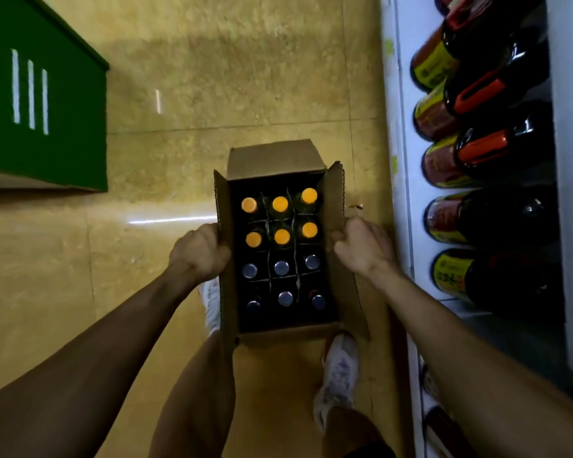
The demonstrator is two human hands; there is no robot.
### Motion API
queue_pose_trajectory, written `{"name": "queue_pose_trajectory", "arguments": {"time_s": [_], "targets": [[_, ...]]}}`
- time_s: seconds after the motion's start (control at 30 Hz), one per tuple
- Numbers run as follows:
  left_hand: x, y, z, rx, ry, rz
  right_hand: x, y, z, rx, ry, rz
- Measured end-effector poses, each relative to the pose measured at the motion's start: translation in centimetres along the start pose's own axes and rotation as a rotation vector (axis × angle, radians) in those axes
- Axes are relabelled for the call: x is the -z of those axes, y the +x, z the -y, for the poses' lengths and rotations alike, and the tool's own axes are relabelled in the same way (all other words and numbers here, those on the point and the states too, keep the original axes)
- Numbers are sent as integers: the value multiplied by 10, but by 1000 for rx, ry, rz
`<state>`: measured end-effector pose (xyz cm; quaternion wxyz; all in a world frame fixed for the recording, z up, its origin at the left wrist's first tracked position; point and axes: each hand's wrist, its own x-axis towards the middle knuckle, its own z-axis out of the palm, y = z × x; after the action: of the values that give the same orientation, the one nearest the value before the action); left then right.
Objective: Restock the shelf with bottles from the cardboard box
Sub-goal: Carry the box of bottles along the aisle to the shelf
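An open cardboard box point(272, 160) hangs above the floor between my arms. Inside it stand several dark bottles in a divider grid: the far ones have orange caps point(280, 204), the near ones dark blue caps point(281, 268). My left hand point(201, 251) grips the box's left flap. My right hand point(361, 247) grips the right flap. The white shelf point(400, 133) runs along the right, holding several large dark bottles with red handles and yellow labels point(470, 94).
The floor is tan tile point(245, 77). A green cabinet point(47, 104) stands at the upper left. My feet in white shoes point(339, 368) are below the box, close to the shelf's base.
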<state>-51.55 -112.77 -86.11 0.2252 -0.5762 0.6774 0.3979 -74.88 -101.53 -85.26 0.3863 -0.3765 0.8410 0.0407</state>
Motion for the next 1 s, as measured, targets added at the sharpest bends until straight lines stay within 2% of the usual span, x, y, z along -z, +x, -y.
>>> {"name": "queue_pose_trajectory", "arguments": {"time_s": [0.33, 0.47, 0.77, 1.0], "targets": [[83, 67, -30, -60, 1, 65, 46, 61, 54, -112, 46, -24], [104, 95, -45, -61, 21, 13, 68, 93, 67, -106, 57, -30], [140, 153, -85, 25, 13, -66, 129, 171, 83, -12, 52, -46], [168, 184, -125, 63, -14, -64, 166, 225, 84, 61, 32, -45]]}}
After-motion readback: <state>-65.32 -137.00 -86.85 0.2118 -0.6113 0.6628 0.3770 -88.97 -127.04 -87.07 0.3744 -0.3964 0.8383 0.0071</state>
